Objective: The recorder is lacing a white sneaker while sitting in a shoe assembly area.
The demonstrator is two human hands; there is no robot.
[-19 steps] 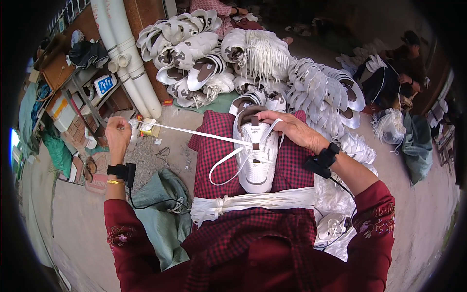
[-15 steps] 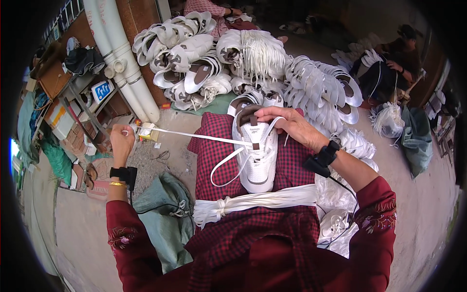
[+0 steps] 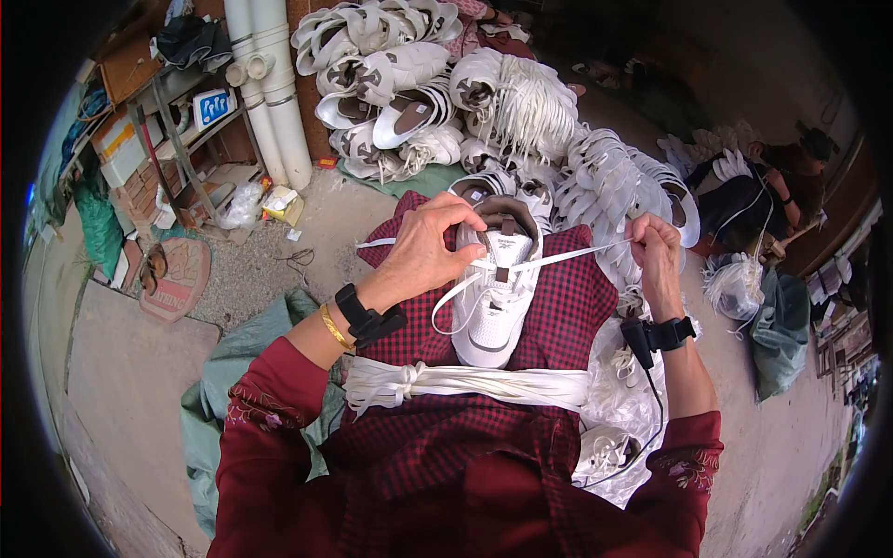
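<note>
A white sneaker (image 3: 491, 330) with brown lining lies on my lap, toe toward me. My left hand (image 3: 430, 249) is closed on its left eyelet edge, thumb and forefinger at the tongue side. My right hand (image 3: 657, 249), out to the right, pinches the end of a white shoelace (image 3: 579, 253) stretched taut from the upper eyelets. Another stretch of lace loops loosely left of the toe. A lace end pokes out to the left from behind my left hand. Across my lap, below the toe, lies a tied bundle of white laces (image 3: 474, 383).
Piled white shoe uppers (image 3: 400, 74) stand ahead, with more stacked uppers (image 3: 619, 177) to the right. A clear plastic bag (image 3: 625, 409) lies by my right side, a green sack (image 3: 223, 391) by my left. Another person (image 3: 744, 200) sits at far right.
My left hand has come from the far left onto the shoe. My right hand has left the shoe and drawn a lace out to the right. The view has shifted.
</note>
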